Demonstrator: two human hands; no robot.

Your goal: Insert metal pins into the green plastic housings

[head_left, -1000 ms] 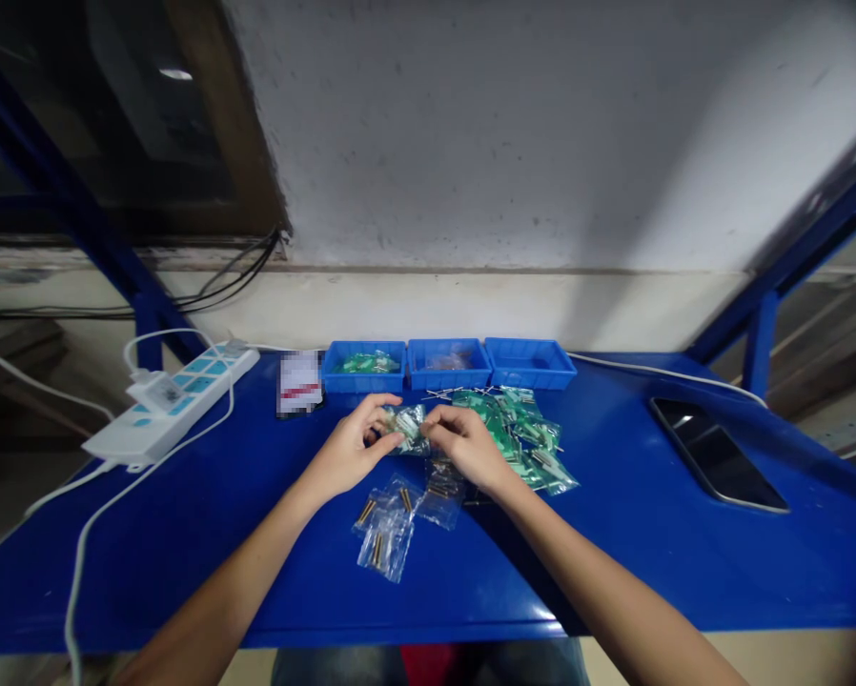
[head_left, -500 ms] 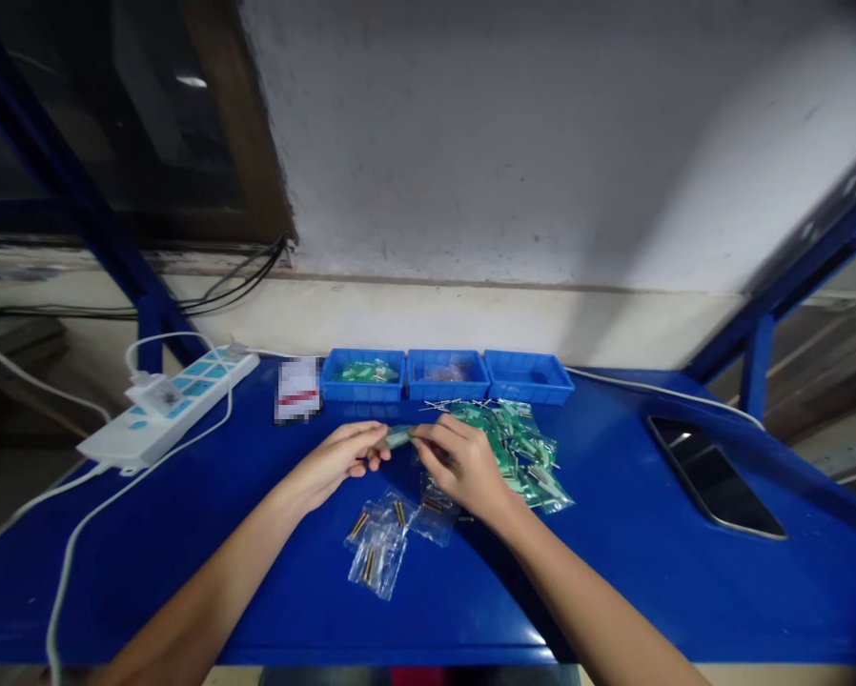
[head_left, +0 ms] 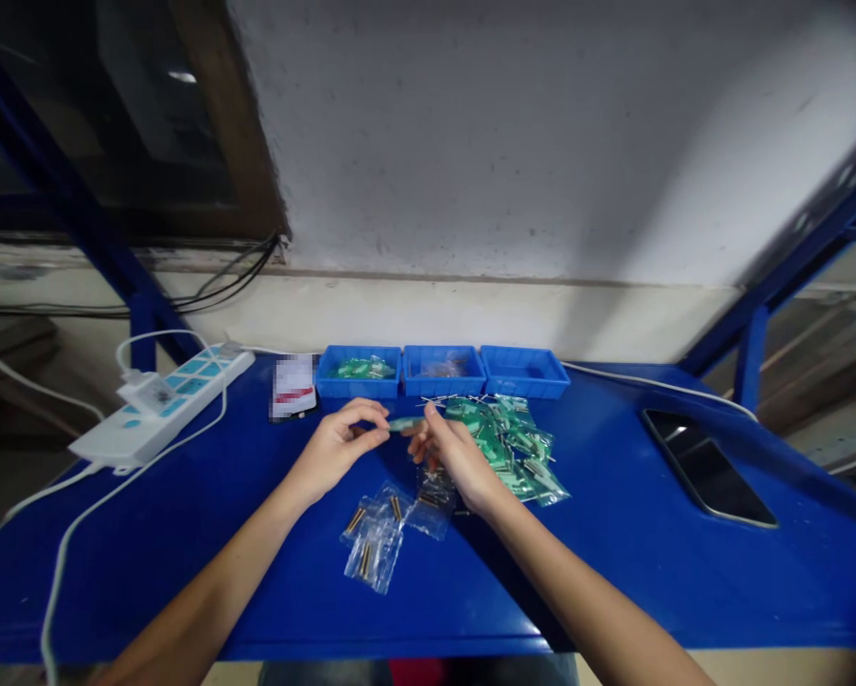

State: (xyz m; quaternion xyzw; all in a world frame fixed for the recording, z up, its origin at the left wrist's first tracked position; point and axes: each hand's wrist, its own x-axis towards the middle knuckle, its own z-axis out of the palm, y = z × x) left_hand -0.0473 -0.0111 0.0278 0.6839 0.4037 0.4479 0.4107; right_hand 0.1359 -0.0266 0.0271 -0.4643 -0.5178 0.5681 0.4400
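Observation:
Between my hands is a small clear packet with something pale green in it, blurred. The thumb and fingertips of my left hand pinch its left end. My right hand is at its other end, thumb raised and apart from the curled fingers; whether it touches the packet is unclear. Beside the right hand lies a heap of green packets with pale pieces and screws. Nearer me, several clear bags hold brass-coloured screws, one partly under my right hand.
Three blue bins stand along the back: the left bin holds green packets, the middle bin clear bags, and the right bin shows a bare floor. A phone lies right; a white power strip with cables lies left.
My right hand has turned and its thumb has lifted away from the fingers, loosening its pinch on the packet. My left fingers have closed on the packet's left end.

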